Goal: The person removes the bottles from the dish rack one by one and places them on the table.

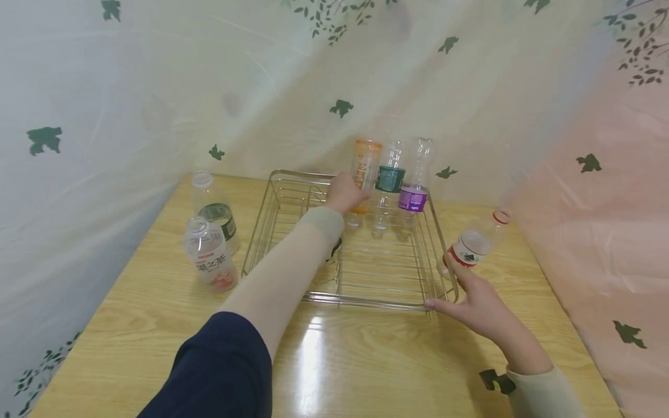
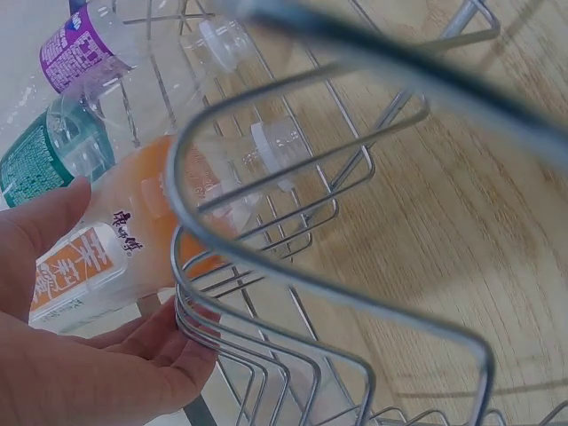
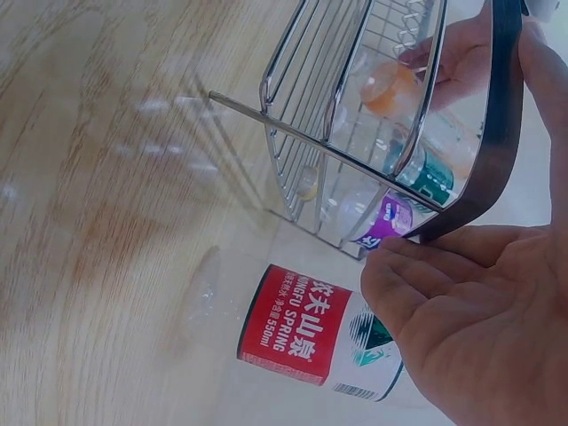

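Head view: we see the orange-labelled bottle point(image 1: 367, 165) neck-down at the back of the wire basket point(image 1: 366, 302).
Left hand point(image 1: 345, 193): thumb and bent fingers, partly closed, hold that bottle's sides.
Right hand point(image 1: 475, 299): we see it spread, thumb and fingers touching the basket's near right corner without wrapping it.
Basket neighbours: teal-labelled bottle point(image 1: 390, 179), then purple-labelled bottle point(image 1: 413, 198), also neck-down.
Table point(image 1: 366, 363): we find a red-labelled bottle point(image 1: 473, 244) right of the basket, two bottles point(image 1: 211, 258) left.
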A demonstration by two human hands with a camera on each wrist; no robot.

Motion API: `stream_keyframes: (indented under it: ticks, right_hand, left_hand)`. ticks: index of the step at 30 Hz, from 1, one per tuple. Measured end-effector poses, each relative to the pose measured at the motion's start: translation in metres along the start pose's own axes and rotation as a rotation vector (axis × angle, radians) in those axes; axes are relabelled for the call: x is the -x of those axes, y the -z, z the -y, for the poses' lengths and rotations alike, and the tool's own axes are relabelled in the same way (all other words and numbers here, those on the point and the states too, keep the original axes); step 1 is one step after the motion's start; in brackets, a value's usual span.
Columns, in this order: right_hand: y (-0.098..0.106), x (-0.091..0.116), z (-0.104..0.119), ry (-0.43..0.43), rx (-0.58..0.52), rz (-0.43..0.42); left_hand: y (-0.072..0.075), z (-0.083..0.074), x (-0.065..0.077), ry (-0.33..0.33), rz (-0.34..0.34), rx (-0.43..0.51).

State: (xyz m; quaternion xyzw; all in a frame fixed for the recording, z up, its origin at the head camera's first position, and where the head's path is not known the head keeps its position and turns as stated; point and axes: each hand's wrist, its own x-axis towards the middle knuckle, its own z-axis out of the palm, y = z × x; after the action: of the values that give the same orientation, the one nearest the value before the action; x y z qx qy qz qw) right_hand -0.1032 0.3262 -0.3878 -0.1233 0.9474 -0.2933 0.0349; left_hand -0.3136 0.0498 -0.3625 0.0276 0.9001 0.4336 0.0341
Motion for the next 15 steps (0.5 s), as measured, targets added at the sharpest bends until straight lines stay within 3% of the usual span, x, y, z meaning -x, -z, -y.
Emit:
stream_keyframes:
  ticks: [9, 15]
  right_hand:
    - [-0.0007, -0.0008, -0.0021, -0.001, 0.01, -0.005]
    - [-0.0026, -0.0019, -0.005, -0.002, 0.011, -0.008]
  left_hand:
    - [-0.0035, 0.0031, -0.0053, -0.014, 0.001, 0.012]
    - [-0.0019, 0.0011, -0.0025, -0.018, 0.001, 0.105]
